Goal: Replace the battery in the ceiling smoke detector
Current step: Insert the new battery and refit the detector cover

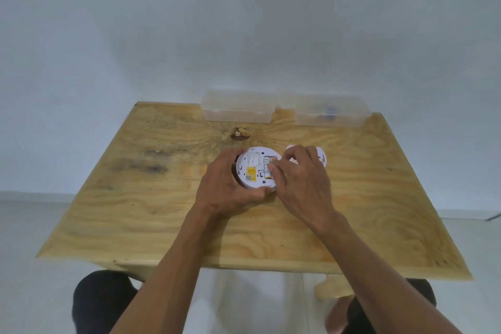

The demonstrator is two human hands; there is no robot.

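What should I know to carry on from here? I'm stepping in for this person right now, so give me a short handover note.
Left hand grips the smoke detector by its rim, back side up, on the wooden table.
Right hand has its fingertips curled at the open battery compartment; whether they pinch a battery cannot be told.
The mounting plate lies on the table just right of the detector, partly behind the right hand.
Two clear plastic boxes sit at the far edge.
Done: detector down, plate off.
Left: finish the battery swap, refit the plate, remount.
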